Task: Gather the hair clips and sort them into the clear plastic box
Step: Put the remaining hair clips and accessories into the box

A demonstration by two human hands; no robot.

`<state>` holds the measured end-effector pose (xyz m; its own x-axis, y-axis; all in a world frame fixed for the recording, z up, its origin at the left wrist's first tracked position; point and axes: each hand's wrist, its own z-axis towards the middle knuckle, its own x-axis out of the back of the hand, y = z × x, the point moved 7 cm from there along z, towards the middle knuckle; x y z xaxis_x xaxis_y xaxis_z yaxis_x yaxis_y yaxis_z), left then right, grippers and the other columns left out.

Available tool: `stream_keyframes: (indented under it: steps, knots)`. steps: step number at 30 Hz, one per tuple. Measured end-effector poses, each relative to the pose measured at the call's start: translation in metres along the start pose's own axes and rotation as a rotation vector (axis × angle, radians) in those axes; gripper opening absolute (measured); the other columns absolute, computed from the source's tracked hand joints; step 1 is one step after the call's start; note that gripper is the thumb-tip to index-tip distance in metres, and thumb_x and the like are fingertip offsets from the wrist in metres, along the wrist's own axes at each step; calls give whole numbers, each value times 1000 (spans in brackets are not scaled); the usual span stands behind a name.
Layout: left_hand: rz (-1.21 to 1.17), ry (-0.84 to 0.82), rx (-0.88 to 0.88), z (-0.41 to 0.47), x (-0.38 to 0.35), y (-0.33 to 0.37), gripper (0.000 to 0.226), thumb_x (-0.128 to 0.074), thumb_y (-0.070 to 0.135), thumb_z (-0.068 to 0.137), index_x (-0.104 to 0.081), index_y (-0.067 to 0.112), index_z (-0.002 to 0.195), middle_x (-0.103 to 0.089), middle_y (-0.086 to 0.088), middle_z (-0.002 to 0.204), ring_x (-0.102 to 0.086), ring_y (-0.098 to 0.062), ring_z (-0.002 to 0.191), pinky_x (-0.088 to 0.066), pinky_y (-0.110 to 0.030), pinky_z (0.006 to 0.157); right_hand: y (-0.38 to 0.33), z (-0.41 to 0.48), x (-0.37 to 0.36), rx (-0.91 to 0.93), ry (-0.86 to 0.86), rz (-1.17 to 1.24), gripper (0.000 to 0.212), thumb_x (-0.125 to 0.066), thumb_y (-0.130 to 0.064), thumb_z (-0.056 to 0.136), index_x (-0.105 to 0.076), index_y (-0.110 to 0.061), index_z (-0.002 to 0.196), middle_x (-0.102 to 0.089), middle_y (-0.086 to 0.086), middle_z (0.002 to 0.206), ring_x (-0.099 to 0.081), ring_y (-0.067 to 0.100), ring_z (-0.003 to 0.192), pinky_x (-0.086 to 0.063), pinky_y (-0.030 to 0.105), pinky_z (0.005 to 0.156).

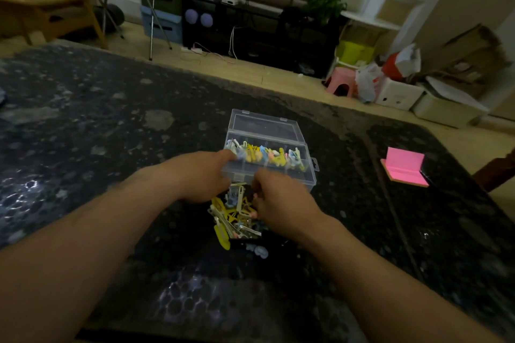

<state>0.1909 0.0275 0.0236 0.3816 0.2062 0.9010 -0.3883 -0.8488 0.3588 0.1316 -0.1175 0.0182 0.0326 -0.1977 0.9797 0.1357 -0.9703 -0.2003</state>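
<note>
The right hand [281,203] hovers knuckles-up over the loose heap of hair clips [232,220], its fingers curled down into the far end of the heap. They seem to be closing on a pale clip there, but blur and the back of the hand hide the fingertips, so whether anything is gripped cannot be told. The left hand [204,178], just beside it, reaches forward with the forefinger [227,155] stretched out to the left end of the clear plastic box [306,175]; its other fingers are tucked out of sight, and whether they hold a clip cannot be told either.

The box sits just beyond both hands, touching or nearly touching the far edge of the heap; its lid [264,125] lies open, away from the person. The row of compartments farther from the hands already holds yellow, blue and cream clips [276,157]; the nearer row looks bare.

By this reckoning the sorting is under way, with much of the heap still under and behind the hands. The next move calls for lifting one clip free of the tangle without dragging its neighbours, then carrying it the short way forward into a matching compartment, the left hand perhaps steadying the box.

Well off to the right of the right hand, a pink sticky-note pad [404,166] lies on the dark mottled table [83,147].
</note>
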Motion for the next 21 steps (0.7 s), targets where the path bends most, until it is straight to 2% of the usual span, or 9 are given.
stream_keyframes:
  steps: [4,7,9,13,18,21]
  knots:
    - [-18,27,0,0,3,-2,59,-53,43,103,-29,38,157,-61,-4,138,-59,-21,104,-46,-35,85,3,1,14,19,-30,101,12,-64,-27,102,-67,-23,113,-68,-3,105,-65,16,94,-58,41,83]
    - [-22,14,-3,1,3,-3,57,-50,44,103,-30,38,156,-61,-4,137,-61,-23,106,-50,-39,89,17,7,45,-21,98,241,11,-67,-29,103,-68,-28,114,-67,-11,102,-63,3,93,-54,25,81]
    - [-16,-3,-4,1,3,-3,55,-49,44,104,-31,36,155,-61,-3,137,-60,-23,106,-49,-38,90,41,17,66,-102,220,303,12,-70,-28,101,-67,-30,113,-66,-13,99,-63,1,90,-50,19,75]
    - [1,-47,-6,0,0,-2,60,-49,44,106,-26,35,161,-56,-3,145,-58,-25,122,-47,-37,97,90,49,81,-283,312,296,13,-73,-27,100,-69,-25,112,-70,-6,101,-64,5,85,-55,26,68]
    - [-4,-56,-7,0,0,0,60,-49,43,106,-26,35,160,-53,-4,149,-55,-26,128,-46,-38,101,88,89,60,-282,160,206,6,-73,-24,100,-73,-20,104,-72,-1,100,-66,14,88,-52,31,73]
    - [-2,-67,-3,1,-1,-2,62,-50,44,106,-24,35,161,-51,-5,152,-53,-28,132,-46,-39,104,81,102,48,-256,100,181,5,-75,-26,99,-75,-24,95,-74,-1,99,-66,13,87,-51,33,77]
